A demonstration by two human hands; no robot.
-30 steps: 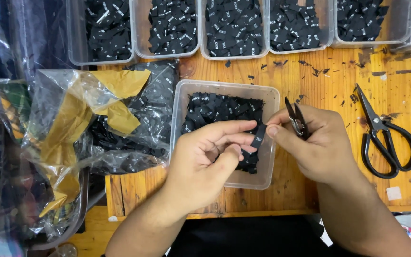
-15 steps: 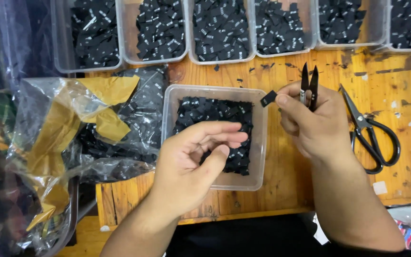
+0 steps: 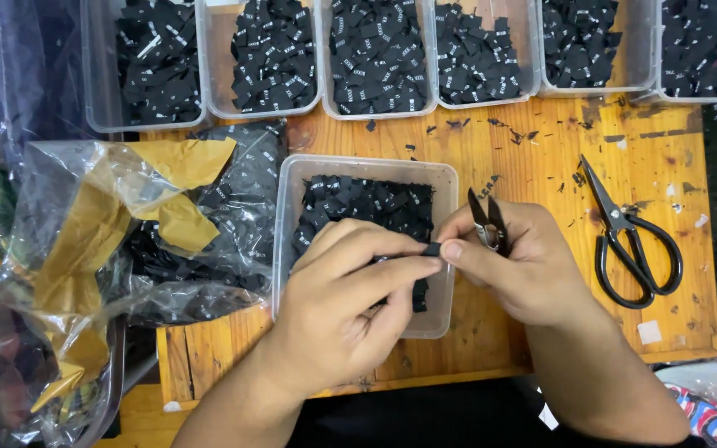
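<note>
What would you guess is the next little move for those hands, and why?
Probably snipping: the left hand and right hand pinch a small black label between them over the clear tub, and the right hand also holds small thread snips, blades up, unused.

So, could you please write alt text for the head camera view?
Two hands pinch a small black label over a clear tub of black labels; the right hand also holds thread snips. Black scissors lie on the wooden table.
</note>
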